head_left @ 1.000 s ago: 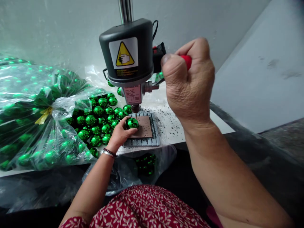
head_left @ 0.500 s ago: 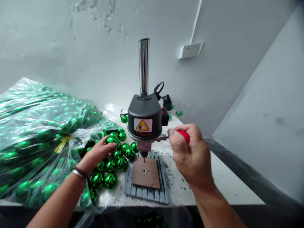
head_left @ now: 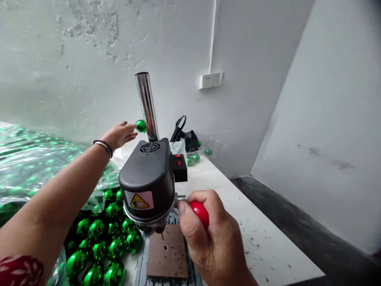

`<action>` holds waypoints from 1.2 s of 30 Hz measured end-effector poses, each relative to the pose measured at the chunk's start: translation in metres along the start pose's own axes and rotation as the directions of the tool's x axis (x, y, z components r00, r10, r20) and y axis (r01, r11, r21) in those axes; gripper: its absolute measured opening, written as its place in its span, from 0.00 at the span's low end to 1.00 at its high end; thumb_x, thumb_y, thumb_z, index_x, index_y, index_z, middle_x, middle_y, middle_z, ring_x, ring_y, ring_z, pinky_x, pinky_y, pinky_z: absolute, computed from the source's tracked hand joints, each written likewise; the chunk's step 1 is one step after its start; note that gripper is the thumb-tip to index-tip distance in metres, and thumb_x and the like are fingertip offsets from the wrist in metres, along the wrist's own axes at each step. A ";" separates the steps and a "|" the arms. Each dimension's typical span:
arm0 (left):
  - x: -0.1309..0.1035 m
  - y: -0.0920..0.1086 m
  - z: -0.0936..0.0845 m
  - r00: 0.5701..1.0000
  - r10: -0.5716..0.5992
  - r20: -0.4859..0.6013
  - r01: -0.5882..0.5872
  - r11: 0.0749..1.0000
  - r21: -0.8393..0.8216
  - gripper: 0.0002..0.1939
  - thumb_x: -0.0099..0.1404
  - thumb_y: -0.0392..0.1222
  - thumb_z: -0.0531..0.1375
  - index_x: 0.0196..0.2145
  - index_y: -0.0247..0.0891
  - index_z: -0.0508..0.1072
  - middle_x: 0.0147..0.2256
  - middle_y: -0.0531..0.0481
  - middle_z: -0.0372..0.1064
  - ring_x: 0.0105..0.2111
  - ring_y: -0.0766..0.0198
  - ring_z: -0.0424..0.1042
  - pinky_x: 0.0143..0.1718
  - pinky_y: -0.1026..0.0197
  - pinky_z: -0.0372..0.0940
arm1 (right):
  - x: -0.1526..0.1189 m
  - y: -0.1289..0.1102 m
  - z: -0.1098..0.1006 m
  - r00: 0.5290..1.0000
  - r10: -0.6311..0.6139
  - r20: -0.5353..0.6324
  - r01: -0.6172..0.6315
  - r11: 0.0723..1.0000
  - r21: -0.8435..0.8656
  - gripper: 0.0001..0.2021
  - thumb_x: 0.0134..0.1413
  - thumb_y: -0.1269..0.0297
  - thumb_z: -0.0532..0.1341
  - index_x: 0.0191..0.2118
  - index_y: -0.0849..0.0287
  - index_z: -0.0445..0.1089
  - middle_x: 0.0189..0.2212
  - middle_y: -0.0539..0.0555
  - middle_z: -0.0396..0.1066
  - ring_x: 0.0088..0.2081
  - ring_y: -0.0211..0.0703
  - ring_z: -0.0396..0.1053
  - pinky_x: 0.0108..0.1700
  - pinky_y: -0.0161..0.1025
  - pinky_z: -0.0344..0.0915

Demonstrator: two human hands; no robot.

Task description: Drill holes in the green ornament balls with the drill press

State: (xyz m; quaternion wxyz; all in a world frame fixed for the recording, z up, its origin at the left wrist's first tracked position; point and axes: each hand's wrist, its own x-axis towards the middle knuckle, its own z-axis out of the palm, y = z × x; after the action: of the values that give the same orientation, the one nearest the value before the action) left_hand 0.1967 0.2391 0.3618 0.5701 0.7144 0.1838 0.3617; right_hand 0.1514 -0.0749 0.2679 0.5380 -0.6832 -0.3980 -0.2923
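Note:
My right hand (head_left: 212,234) is wrapped round the red ball knob (head_left: 200,213) on the feed lever of a small black bench drill press (head_left: 145,171). Its thin drill bit (head_left: 162,236) hangs above a brown square board (head_left: 168,258) that has a small hole in it. My left hand (head_left: 121,135) reaches out behind the machine head, fingers stretched and apart. A shiny green ball (head_left: 141,126) is just past its fingertips, in front of the chrome column (head_left: 146,105); whether they touch I cannot tell. Many more green balls (head_left: 97,229) lie left of the board.
A clear plastic bag (head_left: 32,171) full of green balls covers the left side. Behind the press are a black bag (head_left: 190,140) and a few green balls (head_left: 195,158). Dark shavings dot the white table (head_left: 256,226). A socket (head_left: 210,80) is on the wall.
My left hand has left the pile and moved up and away behind the press, and a green ball is now at its fingertips. The view has shifted; my right hand stays on the knob.

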 end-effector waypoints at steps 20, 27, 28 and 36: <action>-0.274 -0.121 -0.076 0.975 -0.071 0.213 -0.160 0.446 0.881 0.14 0.62 0.40 0.55 0.44 0.39 0.75 0.42 0.41 0.75 0.43 0.52 0.72 0.46 0.53 0.64 | -0.005 -0.003 0.010 0.967 0.223 -0.120 -0.238 0.963 -0.127 0.19 0.51 0.47 0.54 0.31 0.61 0.65 0.25 0.51 0.64 0.26 0.28 0.59 0.28 0.30 0.55; -0.283 -0.155 -0.041 0.942 -0.098 0.322 -0.274 0.333 0.902 0.26 0.56 0.37 0.63 0.53 0.40 0.67 0.49 0.40 0.69 0.47 0.48 0.65 0.47 0.48 0.59 | -0.005 -0.002 0.011 0.966 0.227 -0.126 -0.242 0.962 -0.123 0.18 0.51 0.51 0.55 0.33 0.64 0.65 0.28 0.50 0.63 0.29 0.25 0.60 0.32 0.29 0.54; -0.280 -0.158 -0.037 0.934 -0.120 0.337 -0.288 0.305 0.908 0.28 0.55 0.37 0.63 0.54 0.40 0.66 0.51 0.40 0.68 0.47 0.48 0.64 0.47 0.47 0.59 | -0.005 -0.002 0.010 0.968 0.221 -0.116 -0.235 0.965 -0.120 0.18 0.52 0.51 0.55 0.33 0.64 0.65 0.28 0.49 0.63 0.29 0.24 0.59 0.31 0.28 0.54; -0.275 -0.157 -0.040 0.957 -0.130 0.260 -0.194 0.380 0.904 0.27 0.56 0.39 0.63 0.54 0.38 0.66 0.52 0.40 0.69 0.51 0.47 0.64 0.52 0.46 0.55 | -0.005 0.001 0.010 0.973 0.203 -0.105 -0.214 0.972 -0.101 0.17 0.53 0.52 0.55 0.33 0.65 0.64 0.26 0.47 0.61 0.27 0.22 0.56 0.30 0.26 0.53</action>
State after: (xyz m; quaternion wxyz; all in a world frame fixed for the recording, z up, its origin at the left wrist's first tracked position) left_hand 0.0065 0.1253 0.1327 0.0885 0.9577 0.2547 0.1009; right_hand 0.1488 -0.0663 0.2605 0.5450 -0.7356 -0.2813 -0.2876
